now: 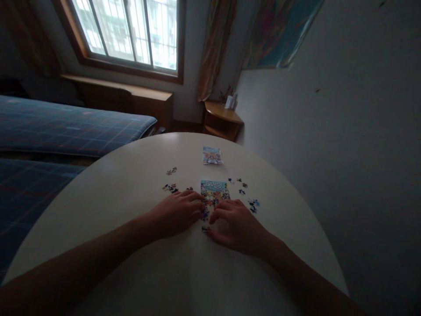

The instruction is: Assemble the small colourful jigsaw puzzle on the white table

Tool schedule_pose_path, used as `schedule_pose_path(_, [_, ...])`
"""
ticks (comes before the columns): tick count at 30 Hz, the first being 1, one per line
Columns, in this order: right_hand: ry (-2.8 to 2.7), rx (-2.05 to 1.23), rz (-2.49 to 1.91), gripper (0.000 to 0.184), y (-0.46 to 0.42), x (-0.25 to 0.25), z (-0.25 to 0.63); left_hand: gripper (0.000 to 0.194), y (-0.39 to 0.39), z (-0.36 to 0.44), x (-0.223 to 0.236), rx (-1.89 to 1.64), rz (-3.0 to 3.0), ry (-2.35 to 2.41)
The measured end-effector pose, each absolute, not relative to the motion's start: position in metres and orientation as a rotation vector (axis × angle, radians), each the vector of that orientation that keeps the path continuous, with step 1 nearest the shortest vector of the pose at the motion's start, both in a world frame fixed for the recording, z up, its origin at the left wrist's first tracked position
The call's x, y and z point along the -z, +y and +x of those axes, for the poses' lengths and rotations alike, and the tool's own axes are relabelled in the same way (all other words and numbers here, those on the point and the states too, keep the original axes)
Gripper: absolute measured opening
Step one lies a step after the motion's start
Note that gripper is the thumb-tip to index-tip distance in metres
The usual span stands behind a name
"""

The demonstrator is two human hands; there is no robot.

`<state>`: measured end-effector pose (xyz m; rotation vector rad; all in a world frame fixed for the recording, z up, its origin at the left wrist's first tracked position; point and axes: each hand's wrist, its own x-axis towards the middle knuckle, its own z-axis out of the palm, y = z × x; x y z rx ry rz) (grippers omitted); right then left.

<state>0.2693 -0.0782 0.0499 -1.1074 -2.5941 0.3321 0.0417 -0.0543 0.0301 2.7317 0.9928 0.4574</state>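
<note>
The flat, multicoloured cardboard jigsaw puzzle (213,185) lies near the middle of the surface, between the two hands. Its upper part, with a light-blue band and lettering, appears joined. The lower part shows gaps and an irregular edge; assembly is judged well advanced but incomplete.

Left to place: a pale loose piece group (171,171) and a dark multicoloured piece group (169,188) to the left; a scattered blue-and-dark piece group (253,204) to the right; and one small dark piece (204,229) beside the right thumb. An exact count cannot be made.

Left hand (179,210): fingers bent and close together at the puzzle's left edge; whether they grip a piece cannot be told. Right hand (237,226): index finger and thumb curved, with a gap between them, over the lower right area; any hold at the tips cannot be confirmed.

Surface: a round, smooth, white tabletop (141,166). A small rectangular, light-blue printed card or packet (212,156) lies beyond the puzzle, apart from it.

Room: dim, lit by a wood-framed, barred window (131,35). A blue plaid mattress (82,127) is at left; a brown wooden corner cabinet (223,112) stands beyond the surface; a plain grey-white wall (345,131) is at right.
</note>
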Motion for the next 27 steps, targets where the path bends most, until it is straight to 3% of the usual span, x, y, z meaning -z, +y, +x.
schedule_pose_path(6, [-2.587,-0.375,-1.239,0.006,-0.080,-0.043,0.265,0.018,-0.057,0.053,-0.027,-0.428,2.727,1.172])
schedule_pose_path(12, [-2.550,-0.367,-1.240,0.017,-0.080,-0.042,0.262,0.014,-0.058,0.055,-0.027,-0.407,2.723,1.206])
schedule_pose_path(27, [-2.552,-0.502,-1.276,0.010,-0.083,-0.045,0.260,0.013,-0.059,0.056,-0.030,-0.468,2.689,1.244])
